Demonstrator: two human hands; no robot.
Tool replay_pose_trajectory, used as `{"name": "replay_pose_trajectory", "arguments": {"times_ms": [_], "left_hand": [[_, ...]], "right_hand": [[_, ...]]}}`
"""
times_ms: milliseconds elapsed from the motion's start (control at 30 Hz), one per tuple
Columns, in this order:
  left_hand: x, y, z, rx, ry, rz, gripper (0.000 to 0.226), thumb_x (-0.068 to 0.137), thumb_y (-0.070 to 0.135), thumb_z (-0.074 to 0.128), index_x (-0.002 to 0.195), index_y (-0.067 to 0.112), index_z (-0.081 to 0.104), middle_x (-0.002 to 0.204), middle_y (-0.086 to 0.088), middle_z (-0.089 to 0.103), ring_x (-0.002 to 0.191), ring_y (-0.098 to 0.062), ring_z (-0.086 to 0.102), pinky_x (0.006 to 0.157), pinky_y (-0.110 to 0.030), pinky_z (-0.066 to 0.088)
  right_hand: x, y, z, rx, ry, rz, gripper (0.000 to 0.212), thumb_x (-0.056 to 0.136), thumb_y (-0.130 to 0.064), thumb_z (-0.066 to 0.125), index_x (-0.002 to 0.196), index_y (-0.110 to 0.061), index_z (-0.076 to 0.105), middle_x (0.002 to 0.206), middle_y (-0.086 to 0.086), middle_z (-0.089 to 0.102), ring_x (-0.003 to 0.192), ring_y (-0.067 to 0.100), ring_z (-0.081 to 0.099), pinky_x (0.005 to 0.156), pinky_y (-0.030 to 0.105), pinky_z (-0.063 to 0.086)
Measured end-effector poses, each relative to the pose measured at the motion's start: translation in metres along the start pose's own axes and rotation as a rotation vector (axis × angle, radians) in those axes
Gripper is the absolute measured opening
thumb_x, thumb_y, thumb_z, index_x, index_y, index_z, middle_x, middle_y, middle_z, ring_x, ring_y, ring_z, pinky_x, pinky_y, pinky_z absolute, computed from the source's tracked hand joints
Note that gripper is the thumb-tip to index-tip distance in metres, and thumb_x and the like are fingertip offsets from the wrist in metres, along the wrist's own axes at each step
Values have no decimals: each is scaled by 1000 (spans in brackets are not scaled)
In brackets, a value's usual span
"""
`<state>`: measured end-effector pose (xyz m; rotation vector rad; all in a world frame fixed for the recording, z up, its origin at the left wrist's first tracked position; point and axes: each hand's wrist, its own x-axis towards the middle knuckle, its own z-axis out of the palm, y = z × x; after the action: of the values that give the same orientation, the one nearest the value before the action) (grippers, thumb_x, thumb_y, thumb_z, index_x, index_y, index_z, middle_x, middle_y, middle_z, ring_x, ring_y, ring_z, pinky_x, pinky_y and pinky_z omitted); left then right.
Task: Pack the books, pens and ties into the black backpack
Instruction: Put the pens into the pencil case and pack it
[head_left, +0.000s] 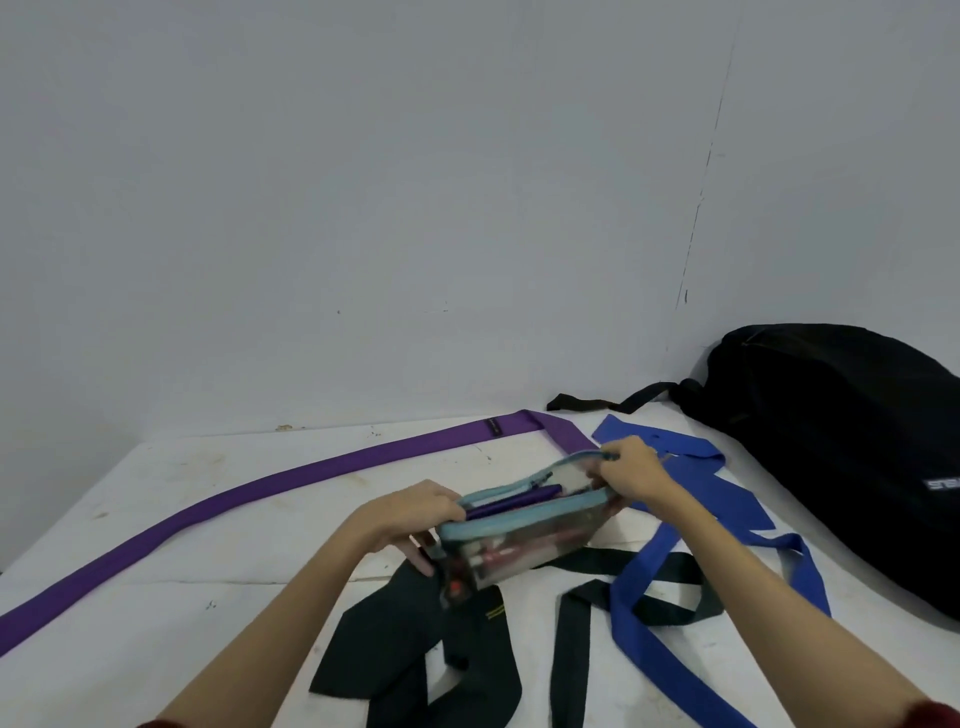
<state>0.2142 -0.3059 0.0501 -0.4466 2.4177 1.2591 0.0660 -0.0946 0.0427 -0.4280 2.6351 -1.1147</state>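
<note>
Head view: a clear pencil pouch (524, 525) with light-blue trim is held just above the middle of the white table (208, 519). Its top is open, and a purple pen (511, 506) lies along the opening; reddish items show blurred through the clear side, too unclear to name. The left hand (410, 514) grips the pouch's left end, fingers curled round it. The right hand (631, 475) pinches the trim at the pouch's far right corner. Both forearms reach in from the near edge.

The black backpack (831, 441) lies on its side at the far right corner, against the wall; whether it is zipped I cannot tell. A purple tie (260, 499) runs from the far edge toward the left edge. A blue tie (675, 561) and a black tie (415, 649) lie tangled under the pouch toward the near edge.
</note>
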Motion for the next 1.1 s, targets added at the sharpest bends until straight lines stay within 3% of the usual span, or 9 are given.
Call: {"name": "replay_pose_trajectory", "arguments": {"times_ms": [233, 333, 467, 567, 667, 767, 833, 967, 1100], "left_hand": [[-7, 17, -46, 74, 52, 42, 30, 85, 1, 51, 103, 12, 74, 91, -12, 72, 78, -23, 64, 77, -31, 58], [-1, 15, -61, 73, 174, 41, 22, 85, 5, 56, 97, 10, 73, 88, -7, 70, 70, -16, 63, 68, -26, 57], [11, -1, -39, 67, 278, 86, 11, 93, 26, 56, 94, 21, 67, 95, -6, 64, 78, -15, 57, 67, -25, 51], [3, -28, -17, -200, 108, 156, 37, 79, 52, 64, 112, 40, 52, 112, 2, 60, 102, -17, 57, 80, -28, 50], [6, -49, 3, -301, 109, 270, 57, 70, 29, 81, 120, 30, 55, 115, 3, 65, 106, -13, 62, 91, -28, 51], [12, -50, 14, -338, 287, 300, 37, 69, 15, 82, 104, 17, 68, 97, 2, 73, 93, -12, 68, 80, -23, 54], [15, -46, 15, -334, 351, 320, 25, 71, 10, 80, 94, 16, 71, 87, 4, 74, 84, -9, 69, 68, -18, 53], [14, -42, 17, -340, 357, 333, 19, 69, 2, 80, 83, 13, 73, 73, 3, 72, 70, -7, 68, 61, -19, 53], [10, -40, 13, -258, 334, 331, 29, 72, 9, 79, 88, 31, 67, 81, 15, 70, 82, 5, 63, 67, -8, 47]], "right_hand": [[1, -10, -39, -66, -142, -20, 23, 92, 0, 48, 83, -4, 69, 74, 10, 66, 48, 16, 64, 46, 20, 51], [-2, -11, -31, -138, -190, -19, 27, 91, 0, 44, 86, -8, 69, 80, 9, 67, 53, 18, 67, 47, 21, 52], [-2, 1, -4, -157, -211, -14, 31, 89, -1, 39, 98, -7, 68, 89, 7, 64, 64, 25, 68, 49, 24, 48], [0, 0, -1, -96, -201, -31, 25, 89, -1, 45, 91, -10, 69, 88, 7, 64, 68, 17, 60, 52, 22, 44], [0, -6, 6, -93, -118, -137, 20, 87, -3, 53, 93, -11, 70, 86, 3, 63, 77, 12, 53, 63, 22, 42], [-10, -26, 19, -63, 14, -400, 21, 80, -9, 64, 96, -21, 69, 97, -8, 63, 92, 9, 55, 78, 22, 45], [-18, -44, 26, -81, -170, -516, 28, 78, -13, 70, 104, -22, 66, 104, -10, 62, 95, 7, 55, 76, 18, 44], [-18, -51, 43, -420, -510, -498, 68, 81, -22, 71, 142, -21, 40, 143, -4, 43, 130, 14, 40, 107, 27, 33], [-14, -47, 34, -521, -428, -502, 46, 87, -23, 66, 131, -23, 56, 131, 0, 58, 119, 18, 51, 99, 28, 41]]}}
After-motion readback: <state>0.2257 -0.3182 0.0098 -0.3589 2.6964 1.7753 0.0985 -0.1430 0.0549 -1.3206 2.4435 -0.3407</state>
